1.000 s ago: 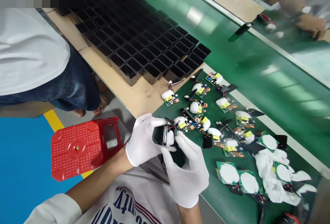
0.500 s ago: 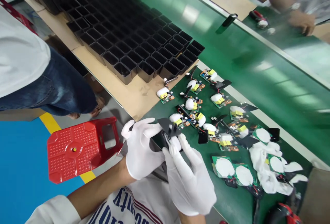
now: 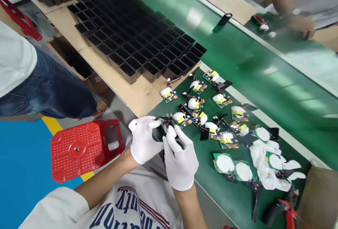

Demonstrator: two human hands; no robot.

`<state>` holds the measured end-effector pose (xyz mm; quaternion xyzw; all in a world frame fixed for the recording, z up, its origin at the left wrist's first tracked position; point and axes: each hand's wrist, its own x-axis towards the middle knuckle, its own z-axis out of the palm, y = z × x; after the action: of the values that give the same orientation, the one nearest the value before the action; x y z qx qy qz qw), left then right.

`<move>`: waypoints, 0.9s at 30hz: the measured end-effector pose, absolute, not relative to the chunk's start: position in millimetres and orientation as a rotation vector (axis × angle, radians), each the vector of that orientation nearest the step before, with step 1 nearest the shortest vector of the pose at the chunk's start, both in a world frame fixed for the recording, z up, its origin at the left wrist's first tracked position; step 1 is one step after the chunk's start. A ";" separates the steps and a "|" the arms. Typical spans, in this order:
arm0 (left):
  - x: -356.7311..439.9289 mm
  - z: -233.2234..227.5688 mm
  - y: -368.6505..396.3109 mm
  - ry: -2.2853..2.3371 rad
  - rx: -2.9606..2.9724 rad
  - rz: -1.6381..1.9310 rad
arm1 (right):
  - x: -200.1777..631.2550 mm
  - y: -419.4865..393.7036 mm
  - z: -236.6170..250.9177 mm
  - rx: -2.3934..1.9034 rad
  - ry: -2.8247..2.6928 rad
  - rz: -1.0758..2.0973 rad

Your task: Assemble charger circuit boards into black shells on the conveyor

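Both my hands wear white gloves and meet over the near edge of the green table. Between them is a black plastic case [image 3: 164, 127] with red wires and a white-coated part of a circuit board [image 3: 171, 132] showing at its top. My left hand [image 3: 144, 140] closes on the case from the left, thumb and fingers around it. From the right, my right hand [image 3: 182, 162] pinches the circuit board at its white lump. The gloves hide the lower part of the case. Just beyond lie several circuit boards [image 3: 194, 103] with white lumps, yellow tape and wired black pieces.
Rows of open black cases [image 3: 137, 56] stand on cardboard [image 3: 126, 91]. White gloves [image 3: 264, 165], red-handled tool [image 3: 289, 215] and a brown box [image 3: 319, 197] lie right. A red stool [image 3: 76, 150] stands left. One co-worker's jeans [image 3: 52, 84] show left; another's hand [image 3: 305, 28] is across.
The flat black piece with prongs, raised between my hands before, now appears nearly edge-on over the case. My right hand has drawn inward. The co-worker's hand has left the black cases at upper left.
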<state>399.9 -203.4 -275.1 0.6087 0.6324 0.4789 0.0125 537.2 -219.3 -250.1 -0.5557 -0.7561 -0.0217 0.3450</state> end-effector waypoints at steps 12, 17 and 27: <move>396.5 -246.8 -216.9 1.937 1.883 1.530 | 538.6 -237.8 -230.2 -1.427 -1.968 -0.038; 399.8 -275.2 -213.7 1.931 1.828 1.514 | 533.0 -227.4 -254.2 -1.368 -1.938 -0.061; 404.8 -276.6 -216.4 1.994 1.773 1.535 | 529.3 -235.8 -235.3 -1.453 -1.654 -0.149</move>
<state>404.8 -216.4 -276.6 0.5758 0.6474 0.4983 0.0316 529.3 -235.8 -235.3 -0.5878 -0.6690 -0.0603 0.4508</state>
